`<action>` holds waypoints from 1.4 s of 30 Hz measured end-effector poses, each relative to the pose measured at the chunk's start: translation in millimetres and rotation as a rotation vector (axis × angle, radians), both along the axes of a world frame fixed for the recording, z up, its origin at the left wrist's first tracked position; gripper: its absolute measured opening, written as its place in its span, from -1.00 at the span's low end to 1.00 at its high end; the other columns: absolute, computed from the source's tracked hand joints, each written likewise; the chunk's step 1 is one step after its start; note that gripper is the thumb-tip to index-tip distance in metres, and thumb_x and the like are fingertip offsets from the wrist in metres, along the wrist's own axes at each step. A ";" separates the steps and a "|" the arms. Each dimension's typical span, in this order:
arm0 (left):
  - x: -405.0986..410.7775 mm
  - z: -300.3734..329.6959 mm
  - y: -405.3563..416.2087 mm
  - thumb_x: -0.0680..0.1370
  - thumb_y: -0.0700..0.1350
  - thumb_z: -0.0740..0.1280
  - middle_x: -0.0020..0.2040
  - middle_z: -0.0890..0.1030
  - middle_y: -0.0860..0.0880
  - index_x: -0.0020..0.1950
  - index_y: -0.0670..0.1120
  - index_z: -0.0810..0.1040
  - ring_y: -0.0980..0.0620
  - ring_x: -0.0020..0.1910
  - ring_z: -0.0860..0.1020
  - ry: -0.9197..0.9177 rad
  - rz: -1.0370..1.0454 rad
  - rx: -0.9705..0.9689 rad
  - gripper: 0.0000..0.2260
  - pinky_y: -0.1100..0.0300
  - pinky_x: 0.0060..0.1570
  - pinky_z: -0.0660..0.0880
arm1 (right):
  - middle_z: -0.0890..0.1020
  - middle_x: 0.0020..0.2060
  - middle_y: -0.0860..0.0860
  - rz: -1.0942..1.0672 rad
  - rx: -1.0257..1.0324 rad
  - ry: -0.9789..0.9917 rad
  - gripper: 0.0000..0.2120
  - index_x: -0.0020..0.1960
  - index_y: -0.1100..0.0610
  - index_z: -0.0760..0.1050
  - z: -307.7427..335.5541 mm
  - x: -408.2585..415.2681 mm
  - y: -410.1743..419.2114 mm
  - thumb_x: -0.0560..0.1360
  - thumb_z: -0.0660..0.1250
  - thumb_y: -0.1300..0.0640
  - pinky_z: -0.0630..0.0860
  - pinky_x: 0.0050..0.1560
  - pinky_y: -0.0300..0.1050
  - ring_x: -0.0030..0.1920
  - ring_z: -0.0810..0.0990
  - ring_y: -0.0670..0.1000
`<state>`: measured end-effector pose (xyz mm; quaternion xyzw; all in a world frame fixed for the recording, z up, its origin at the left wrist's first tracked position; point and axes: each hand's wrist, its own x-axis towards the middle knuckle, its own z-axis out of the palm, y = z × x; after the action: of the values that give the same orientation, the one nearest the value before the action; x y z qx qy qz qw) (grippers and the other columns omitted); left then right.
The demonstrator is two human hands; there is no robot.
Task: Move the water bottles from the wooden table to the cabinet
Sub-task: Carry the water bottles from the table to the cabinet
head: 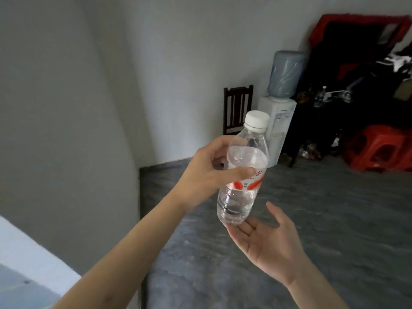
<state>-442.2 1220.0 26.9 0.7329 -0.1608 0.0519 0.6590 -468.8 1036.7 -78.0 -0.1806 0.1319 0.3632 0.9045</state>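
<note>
Water bottle (243, 172) held in mid-air over a grey floor (312, 219), in a room with pale walls, a water dispenser (277, 121), a dark wooden chair (236, 108) and red plastic stools (379, 148) at the far side. Left hand (207, 172) grips the bottle at its label, thumb across the front, fingers curled behind; right hand (265, 239) lies palm-up beneath, fingers spread, fingertips touching the base. Bottle clear, tilted slightly right, white cap on, red-and-white label, partly filled.
</note>
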 end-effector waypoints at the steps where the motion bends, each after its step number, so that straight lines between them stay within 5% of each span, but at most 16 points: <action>1: 9.8 0.0 -9.5 0.32 0.01 0.58 0.13 0.72 -0.01 0.26 0.00 0.59 -0.07 0.18 0.67 -0.002 -0.008 0.001 -0.48 -0.22 0.30 0.54 | 0.49 0.38 0.31 -0.018 -0.001 0.003 -0.31 0.38 0.39 0.44 0.4 7.5 -8.5 0.51 0.32 -0.15 0.36 0.44 0.11 0.37 0.49 0.29; 14: 170.2 -13.7 -94.5 0.33 0.03 0.56 0.16 0.71 0.11 0.18 0.19 0.64 0.03 0.21 0.65 0.005 -0.162 0.058 -0.57 -0.20 0.34 0.51 | 0.53 0.30 0.38 -0.215 -0.068 0.004 -0.30 0.37 0.43 0.39 -5.7 135.9 -80.1 0.51 0.29 -0.14 0.38 0.39 0.13 0.29 0.55 0.35; 29: 445.8 -10.0 -149.2 0.35 0.11 0.56 0.15 0.72 0.08 0.29 0.07 0.61 0.07 0.18 0.67 -0.045 -0.268 0.095 -0.48 -0.09 0.30 0.56 | 0.55 0.26 0.40 -0.268 -0.260 0.027 -0.37 0.17 0.51 0.54 11.6 387.6 -136.3 0.64 0.06 -0.07 0.45 0.28 0.12 0.21 0.60 0.34; 42: 597.4 -42.3 -205.7 0.34 0.11 0.56 0.18 0.71 0.06 0.32 0.04 0.59 0.06 0.21 0.66 0.038 -0.263 0.153 -0.44 -0.12 0.31 0.55 | 0.51 0.28 0.44 -0.178 -0.252 0.068 -0.37 0.34 0.51 0.39 -16.6 538.3 -195.4 0.63 0.08 -0.07 0.47 0.21 0.15 0.21 0.59 0.39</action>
<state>155.2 1014.3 -15.5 0.7542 -0.2464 -0.0615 0.6055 69.6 841.3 -94.6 -0.2679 0.2222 0.2682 0.8983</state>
